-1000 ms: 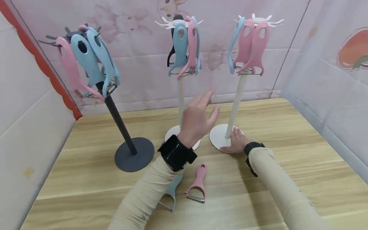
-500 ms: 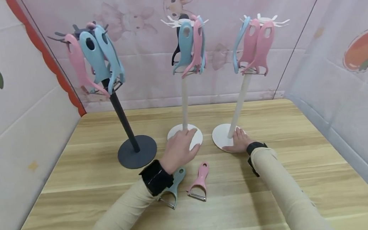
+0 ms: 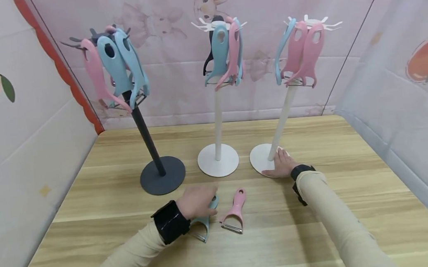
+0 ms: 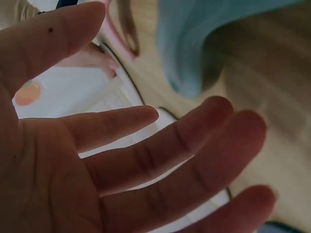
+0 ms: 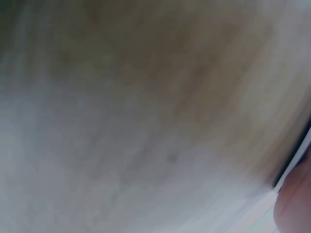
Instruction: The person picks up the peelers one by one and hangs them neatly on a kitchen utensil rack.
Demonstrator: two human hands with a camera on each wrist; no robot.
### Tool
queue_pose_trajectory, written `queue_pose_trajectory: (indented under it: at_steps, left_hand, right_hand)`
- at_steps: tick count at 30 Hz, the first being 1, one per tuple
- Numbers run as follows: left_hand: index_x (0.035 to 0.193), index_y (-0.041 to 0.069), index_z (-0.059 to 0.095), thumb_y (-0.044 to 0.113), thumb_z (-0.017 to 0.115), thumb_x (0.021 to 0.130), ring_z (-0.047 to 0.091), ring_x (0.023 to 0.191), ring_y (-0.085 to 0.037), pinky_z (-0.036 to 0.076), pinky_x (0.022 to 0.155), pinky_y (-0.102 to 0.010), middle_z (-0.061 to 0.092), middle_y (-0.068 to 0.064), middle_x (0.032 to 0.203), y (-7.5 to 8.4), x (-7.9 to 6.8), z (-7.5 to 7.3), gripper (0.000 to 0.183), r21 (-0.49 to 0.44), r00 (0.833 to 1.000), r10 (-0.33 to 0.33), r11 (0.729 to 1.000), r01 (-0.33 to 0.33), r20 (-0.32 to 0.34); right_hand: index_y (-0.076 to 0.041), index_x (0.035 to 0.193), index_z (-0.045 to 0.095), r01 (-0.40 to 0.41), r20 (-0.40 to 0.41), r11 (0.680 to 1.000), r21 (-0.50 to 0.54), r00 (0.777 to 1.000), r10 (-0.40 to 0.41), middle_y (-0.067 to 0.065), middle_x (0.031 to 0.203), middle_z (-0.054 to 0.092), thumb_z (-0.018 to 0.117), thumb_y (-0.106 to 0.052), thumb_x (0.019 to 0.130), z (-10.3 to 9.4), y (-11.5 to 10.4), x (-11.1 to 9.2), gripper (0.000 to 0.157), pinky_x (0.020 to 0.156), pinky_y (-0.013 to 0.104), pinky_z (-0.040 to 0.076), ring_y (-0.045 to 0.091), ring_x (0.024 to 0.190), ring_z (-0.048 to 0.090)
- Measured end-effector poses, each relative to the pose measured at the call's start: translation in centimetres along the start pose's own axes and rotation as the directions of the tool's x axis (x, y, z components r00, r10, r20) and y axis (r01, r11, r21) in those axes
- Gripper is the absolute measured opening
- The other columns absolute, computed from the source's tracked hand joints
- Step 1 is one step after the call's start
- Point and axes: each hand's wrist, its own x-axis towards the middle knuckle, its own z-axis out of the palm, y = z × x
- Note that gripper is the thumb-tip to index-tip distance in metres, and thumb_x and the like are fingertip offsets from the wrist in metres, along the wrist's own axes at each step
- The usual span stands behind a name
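In the head view my left hand (image 3: 197, 201) hovers over a blue peeler (image 3: 203, 222) lying on the table, covering part of its handle. The left wrist view shows that hand (image 4: 146, 160) with fingers spread and the blurred blue peeler (image 4: 180, 58) just beyond them, apart from the fingertips. A pink peeler (image 3: 236, 208) lies to its right. My right hand (image 3: 283, 164) rests flat on the round base of the right white stand (image 3: 259, 157). Only a fingertip (image 5: 295, 204) of it shows in the blurred right wrist view.
Pink and blue peelers hang from the hooks of the right stand, the middle white stand (image 3: 218, 125) and the dark grey stand (image 3: 148, 138); a black one (image 3: 209, 61) hangs at the middle. Patterned cloth (image 3: 264, 101) surrounds the wooden table (image 3: 266, 245).
My left hand has come down and toward me from in front of the middle stand to above the blue peeler. My right hand has stayed on the right stand's base.
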Motion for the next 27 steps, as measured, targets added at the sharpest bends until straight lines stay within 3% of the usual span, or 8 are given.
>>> queue_pose_trajectory:
  at_steps: [8,15,27]
  left_hand:
    - [0.121,0.002,0.054,0.015,0.070,0.074,0.048,0.065,-0.015,0.045,0.054,-0.032,0.054,-0.003,0.075,-0.1,0.2,0.9,0.051,0.004,0.999,0.006,1.000,-0.006,0.044]
    - [0.117,0.002,0.055,0.011,0.071,0.072,0.048,0.065,-0.015,0.046,0.055,-0.032,0.052,-0.002,0.073,-0.2,0.1,1.4,0.048,0.006,0.999,-0.003,1.000,0.003,0.032]
    - [0.102,0.004,0.057,0.008,0.072,0.070,0.046,0.061,-0.014,0.041,0.050,-0.028,0.046,0.000,0.067,-0.2,0.1,1.6,0.036,-0.012,0.999,0.008,1.000,-0.008,0.031]
  right_hand:
    - [0.020,0.137,0.007,0.023,-0.009,1.000,-0.008,1.000,-0.023,0.043,0.140,0.002,0.054,-0.055,0.084,-0.5,0.0,-0.2,0.103,0.104,0.060,0.014,0.053,0.131,0.004]
    - [0.021,0.136,0.009,0.059,-0.002,0.998,-0.035,0.998,-0.059,0.042,0.141,0.003,0.052,-0.059,0.083,-0.3,0.2,-0.3,0.105,0.105,0.059,0.013,0.053,0.131,0.004]
    - [0.021,0.137,0.006,0.180,0.011,0.983,-0.030,0.984,-0.179,0.040,0.142,-0.001,0.054,-0.053,0.085,-0.8,0.7,-0.9,0.102,0.105,0.060,0.010,0.054,0.131,0.002]
